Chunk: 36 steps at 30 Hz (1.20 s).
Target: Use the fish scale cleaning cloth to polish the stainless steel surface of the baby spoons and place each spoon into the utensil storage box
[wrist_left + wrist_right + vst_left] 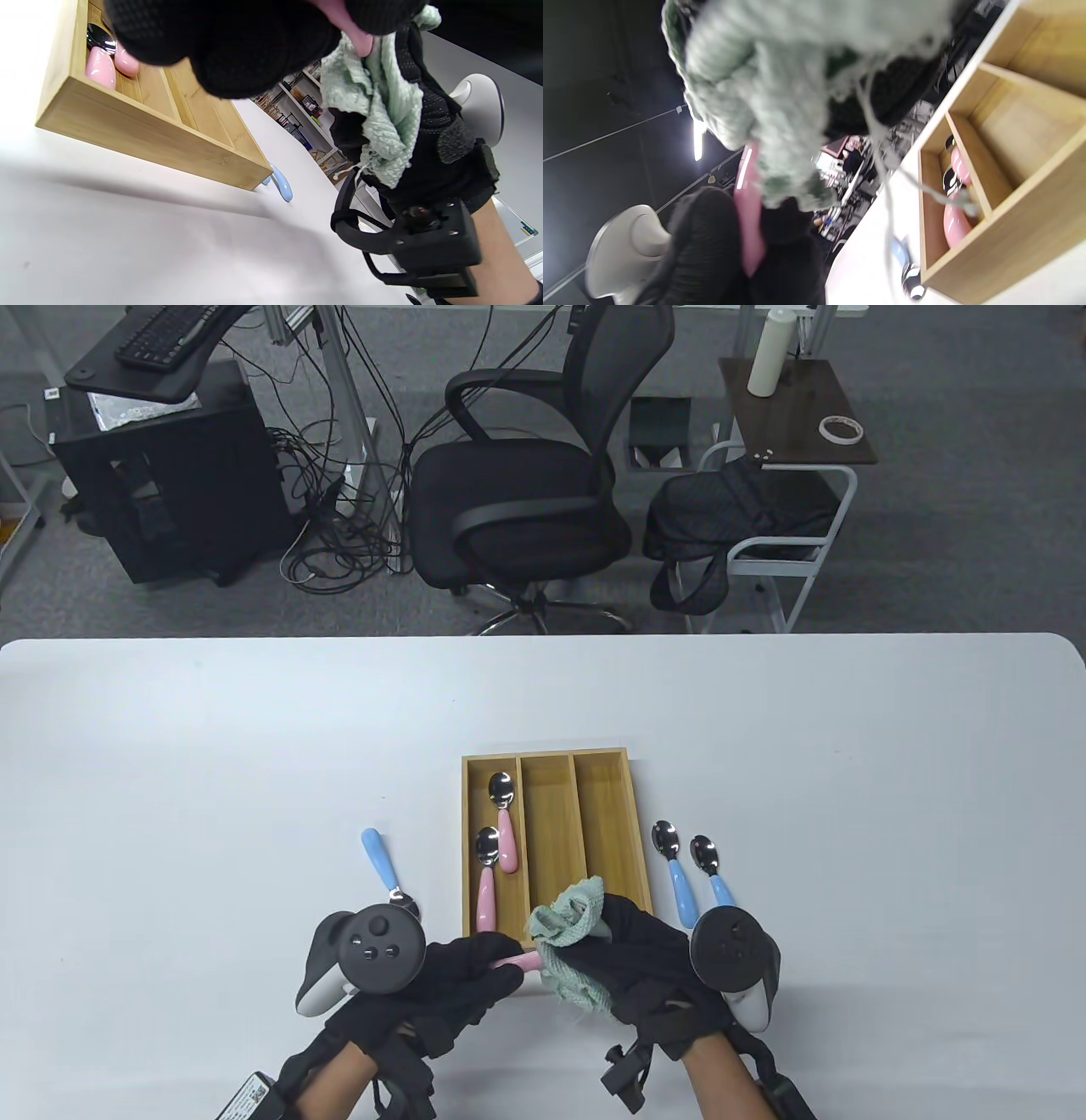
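My left hand (462, 980) grips the pink handle of a baby spoon (516, 963) just in front of the wooden storage box (638, 824). My right hand (628, 954) holds the pale green cloth (567, 929) bunched around the spoon's steel end, which is hidden inside it. In the left wrist view the pink handle (354, 31) runs into the cloth (384, 114). Two pink-handled spoons (501, 823) (485, 878) lie in the box's left compartment. Two blue-handled spoons (674, 869) (714, 874) lie right of the box, and one blue-handled spoon (383, 865) lies left of it.
The box's middle and right compartments (547, 831) hold nothing. The white table (848, 780) stretches wide on both sides. Beyond its far edge stand an office chair (522, 492) and a small side table (793, 415).
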Each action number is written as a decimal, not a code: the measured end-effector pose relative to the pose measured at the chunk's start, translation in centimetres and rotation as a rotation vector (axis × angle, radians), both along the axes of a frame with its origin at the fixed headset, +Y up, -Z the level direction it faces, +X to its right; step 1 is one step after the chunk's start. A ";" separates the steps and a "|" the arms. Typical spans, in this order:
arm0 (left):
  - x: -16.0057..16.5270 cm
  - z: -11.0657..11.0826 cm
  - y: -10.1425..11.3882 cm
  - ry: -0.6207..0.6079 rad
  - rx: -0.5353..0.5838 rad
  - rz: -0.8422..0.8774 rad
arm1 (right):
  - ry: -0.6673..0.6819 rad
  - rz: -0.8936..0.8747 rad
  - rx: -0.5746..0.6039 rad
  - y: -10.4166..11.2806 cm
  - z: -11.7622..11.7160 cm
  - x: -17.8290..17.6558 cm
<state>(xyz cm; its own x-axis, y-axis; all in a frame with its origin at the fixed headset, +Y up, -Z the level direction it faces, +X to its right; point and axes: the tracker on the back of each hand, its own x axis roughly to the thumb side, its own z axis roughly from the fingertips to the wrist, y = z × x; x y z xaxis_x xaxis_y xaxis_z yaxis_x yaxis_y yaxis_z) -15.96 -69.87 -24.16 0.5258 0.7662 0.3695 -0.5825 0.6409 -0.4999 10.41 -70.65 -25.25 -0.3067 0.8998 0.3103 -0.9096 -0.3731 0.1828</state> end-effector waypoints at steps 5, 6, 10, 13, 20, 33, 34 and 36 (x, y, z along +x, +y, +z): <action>0.0 -0.1 -0.2 0.005 -0.026 0.048 | -0.034 0.029 0.036 0.2 0.2 0.0; 0.0 -0.1 -0.2 0.005 -0.026 0.049 | -0.033 0.029 0.036 0.2 0.2 0.0; -0.2 -0.2 -0.3 0.013 -0.024 0.051 | 0.052 -0.081 -0.039 0.2 0.2 -0.1; -0.4 -0.3 -0.2 0.020 -0.027 0.065 | 0.161 -0.206 -0.118 0.2 0.1 -0.1; 0.0 -0.1 -0.5 -0.001 -0.006 0.019 | 0.121 -0.169 -0.125 -0.2 -0.3 0.0; 0.3 0.0 -0.9 -0.030 -0.066 0.080 | -0.061 0.087 0.097 1.2 1.0 -0.3; 0.2 0.0 -0.8 -0.027 -0.064 0.086 | -0.054 0.080 0.095 1.2 1.1 -0.3; 0.1 0.0 -0.7 -0.017 -0.056 0.091 | -0.026 0.055 0.074 1.1 1.1 -0.4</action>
